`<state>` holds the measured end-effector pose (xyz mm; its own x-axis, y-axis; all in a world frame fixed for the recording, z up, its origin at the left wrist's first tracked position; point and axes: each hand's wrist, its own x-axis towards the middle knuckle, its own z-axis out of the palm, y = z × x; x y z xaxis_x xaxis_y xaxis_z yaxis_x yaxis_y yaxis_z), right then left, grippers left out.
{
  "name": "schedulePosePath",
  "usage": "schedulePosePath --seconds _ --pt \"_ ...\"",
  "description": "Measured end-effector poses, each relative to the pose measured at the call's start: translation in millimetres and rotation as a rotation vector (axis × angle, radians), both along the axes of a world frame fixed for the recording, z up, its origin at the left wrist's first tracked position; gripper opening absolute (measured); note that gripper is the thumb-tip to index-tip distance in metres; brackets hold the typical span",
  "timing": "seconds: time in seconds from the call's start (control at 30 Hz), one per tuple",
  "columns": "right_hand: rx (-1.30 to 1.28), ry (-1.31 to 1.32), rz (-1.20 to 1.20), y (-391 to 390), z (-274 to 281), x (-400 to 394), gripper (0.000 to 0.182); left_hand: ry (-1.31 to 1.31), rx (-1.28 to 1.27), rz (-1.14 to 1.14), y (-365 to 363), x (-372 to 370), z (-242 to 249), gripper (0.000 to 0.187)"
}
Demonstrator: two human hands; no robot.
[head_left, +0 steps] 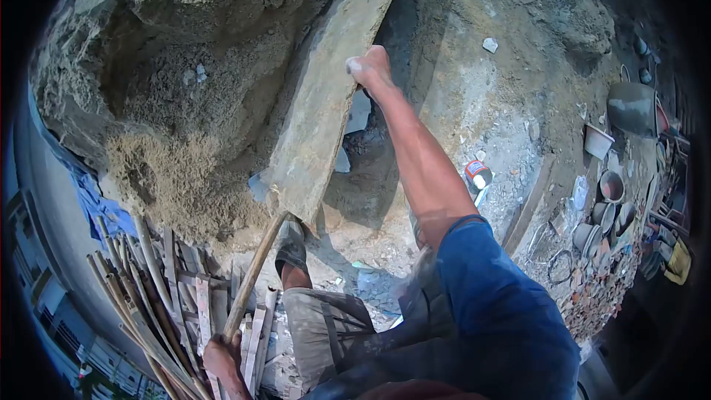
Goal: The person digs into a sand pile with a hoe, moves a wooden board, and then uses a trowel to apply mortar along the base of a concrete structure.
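My right hand (370, 65) is closed on the right edge of a long, dusty plank (318, 115), which is tilted beside the sand pile. Bluish flat pieces (359, 111) show from under the plank; what they belong to is hidden. Low on the left, my left hand (224, 361) is wrapped around a wooden tool handle (255, 274). The handle's far end meets the plank's lower end near my boot (291, 244), and no tool head can be made out there.
A sand pile (200, 96) rises at upper left. Bamboo poles and wood strips (152, 296) lie lower left, near a blue tarp (104, 207). On the right are a red-labelled bottle (478, 172), white tub (598, 141), dark bucket (631, 110), pots (612, 187) and rubble (592, 289).
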<state>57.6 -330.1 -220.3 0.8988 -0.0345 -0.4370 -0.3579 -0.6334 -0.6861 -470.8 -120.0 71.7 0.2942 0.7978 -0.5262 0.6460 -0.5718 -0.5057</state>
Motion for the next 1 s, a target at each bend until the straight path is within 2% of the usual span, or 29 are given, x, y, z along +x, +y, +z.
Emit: schedulePosePath --seconds 0.03,0.1,0.2,0.33,0.37,0.43,0.57,0.6,0.63,0.67,0.7,0.73,0.83,0.9,1.0 --pt "0.118 -0.063 0.005 -19 -11 15 0.014 -0.02 0.011 0.011 5 -2 0 0.049" --pt "-0.061 0.078 0.061 -47 53 49 0.013 -0.043 -0.047 0.016 13 -7 3 0.048" --pt "-0.111 0.086 0.104 -84 146 92 0.013 -0.068 -0.041 -0.005 22 3 2 0.051" --pt "-0.111 0.07 0.209 -152 234 136 0.014 0.007 -0.059 -0.032 27 27 3 0.055" --pt "-0.101 0.088 0.249 -169 254 139 0.016 -0.003 -0.052 -0.033 26 31 6 0.055" --pt "-0.363 -0.109 0.37 -214 270 145 0.019 -0.064 -0.142 -0.048 20 37 13 0.055" --pt "-0.535 -0.05 0.452 -286 322 89 0.021 -0.009 -0.148 -0.059 16 44 11 0.054" --pt "-0.638 -0.118 0.44 -306 320 69 0.023 0.037 -0.157 -0.042 13 51 12 0.054" --pt "-0.728 -0.12 0.54 -332 311 57 0.024 0.006 -0.133 -0.067 11 50 7 0.055" --pt "-0.666 -0.254 0.529 -350 309 27 0.022 -0.013 -0.131 -0.088 11 48 3 0.055" --pt "-0.685 -0.077 0.53 -360 316 13 0.022 0.011 -0.126 -0.051 5 60 7 0.055" --pt "-0.693 -0.134 0.564 -375 317 -3 0.021 0.027 -0.08 -0.029 2 62 3 0.054" --pt "-0.769 -0.051 0.602 -420 287 -19 0.018 0.038 -0.061 -0.042 -18 96 9 0.054" --pt "-0.771 -0.173 0.729 -434 284 -27 0.014 0.049 -0.048 -0.046 -31 110 15 0.053" --pt "-0.703 -0.124 0.764 -437 301 -34 0.017 0.081 -0.087 -0.014 -28 108 13 0.055"
